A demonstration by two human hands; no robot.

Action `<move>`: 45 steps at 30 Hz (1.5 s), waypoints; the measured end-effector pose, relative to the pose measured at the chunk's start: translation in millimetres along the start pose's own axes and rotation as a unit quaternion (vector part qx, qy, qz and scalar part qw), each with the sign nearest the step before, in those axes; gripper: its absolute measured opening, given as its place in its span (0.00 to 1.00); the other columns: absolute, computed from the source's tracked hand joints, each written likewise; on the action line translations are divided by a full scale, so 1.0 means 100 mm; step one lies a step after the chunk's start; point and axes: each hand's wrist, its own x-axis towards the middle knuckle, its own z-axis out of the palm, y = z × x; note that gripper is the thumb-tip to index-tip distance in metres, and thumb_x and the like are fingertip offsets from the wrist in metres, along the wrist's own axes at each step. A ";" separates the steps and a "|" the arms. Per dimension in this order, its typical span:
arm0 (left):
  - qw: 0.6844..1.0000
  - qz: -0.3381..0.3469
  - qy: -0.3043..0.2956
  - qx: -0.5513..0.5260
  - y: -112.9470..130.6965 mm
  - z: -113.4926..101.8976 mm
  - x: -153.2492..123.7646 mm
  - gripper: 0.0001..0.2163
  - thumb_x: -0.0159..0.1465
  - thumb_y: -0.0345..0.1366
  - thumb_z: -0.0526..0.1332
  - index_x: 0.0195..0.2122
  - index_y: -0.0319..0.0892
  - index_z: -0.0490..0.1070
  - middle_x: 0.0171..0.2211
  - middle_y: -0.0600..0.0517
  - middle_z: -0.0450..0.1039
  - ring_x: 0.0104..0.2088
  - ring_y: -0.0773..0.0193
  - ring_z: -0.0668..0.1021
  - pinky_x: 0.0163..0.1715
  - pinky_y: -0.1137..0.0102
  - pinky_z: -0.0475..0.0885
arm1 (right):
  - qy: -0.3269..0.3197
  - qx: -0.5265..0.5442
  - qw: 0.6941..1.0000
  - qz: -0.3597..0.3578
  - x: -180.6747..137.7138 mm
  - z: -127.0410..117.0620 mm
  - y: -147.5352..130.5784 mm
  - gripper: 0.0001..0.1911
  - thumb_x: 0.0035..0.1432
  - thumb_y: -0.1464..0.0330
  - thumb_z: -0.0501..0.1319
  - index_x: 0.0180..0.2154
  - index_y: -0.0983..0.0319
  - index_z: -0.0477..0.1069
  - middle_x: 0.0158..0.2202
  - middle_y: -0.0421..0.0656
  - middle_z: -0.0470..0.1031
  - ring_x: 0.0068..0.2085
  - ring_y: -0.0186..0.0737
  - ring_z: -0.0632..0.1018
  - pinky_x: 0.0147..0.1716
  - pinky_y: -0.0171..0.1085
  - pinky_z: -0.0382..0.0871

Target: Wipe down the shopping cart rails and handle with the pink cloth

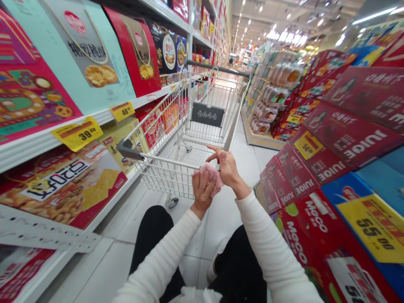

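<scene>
Left of the shopping cart (176, 126), shelving (38, 145) carries flat, glossy cardboard biscuit boxes (94, 54). Right of the cart, red juice cartons (344, 139) stack in slanting tiers. The cart is thin white wire mesh, rigid and open-topped. Its handle bar (164, 160) is a smooth round tube with a grey plastic end cap.

At the cart's near edge, the left hand (202, 191) is curled around the lower part of a pink cloth (212, 173), which is soft, limp and crumpled. The right hand (227, 168), just above, pinches the cloth's upper edge with its forefinger stretched toward the basket. Whether the cloth actually touches the bar cannot be told from this angle.

Handling note, as a judgement: a limp cloth is probably best bunched into a firm pad and wrapped around the tube, so that it follows the curve. One hand should brace the cart, which rolls freely on castors over the smooth tiled floor (126, 240).
</scene>
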 end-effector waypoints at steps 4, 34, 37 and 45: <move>0.995 0.058 -0.080 -0.012 -0.07 -0.12 -0.23 0.13 0.70 0.30 0.60 0.54 0.48 0.75 0.50 0.48 0.80 0.67 0.56 0.68 0.63 0.57 0.69 | -0.003 -0.003 1.000 0.000 0.00 -0.04 0.01 0.51 0.64 0.42 0.22 0.61 0.58 0.70 0.36 0.43 0.84 0.39 0.42 0.78 0.48 0.44 0.62; 0.992 0.005 -0.108 -0.072 -0.02 -0.13 -0.11 0.12 0.67 0.35 0.64 0.51 0.55 0.76 0.50 0.50 0.74 0.62 0.56 0.71 0.63 0.53 0.67 | 0.001 0.005 1.000 -0.001 0.01 -0.06 0.11 0.51 0.64 0.42 0.22 0.53 0.56 0.76 0.35 0.42 0.83 0.42 0.41 0.79 0.51 0.44 0.62; 0.986 0.029 -0.158 -0.053 -0.08 -0.22 -0.32 0.11 0.69 0.34 0.62 0.50 0.53 0.77 0.45 0.51 0.77 0.56 0.61 0.76 0.58 0.61 0.73 | -0.016 0.003 1.000 0.000 0.01 -0.09 0.14 0.52 0.64 0.42 0.22 0.49 0.58 0.79 0.36 0.42 0.83 0.43 0.40 0.79 0.52 0.44 0.62; 0.995 -0.070 -0.069 0.014 -0.49 -0.23 -0.10 0.11 0.68 0.46 0.62 0.42 0.47 0.80 0.41 0.47 0.75 0.58 0.54 0.74 0.63 0.53 0.69 | -0.007 0.004 1.000 0.000 -0.03 -0.13 0.19 0.51 0.65 0.42 0.24 0.45 0.58 0.81 0.36 0.43 0.84 0.43 0.41 0.78 0.51 0.44 0.61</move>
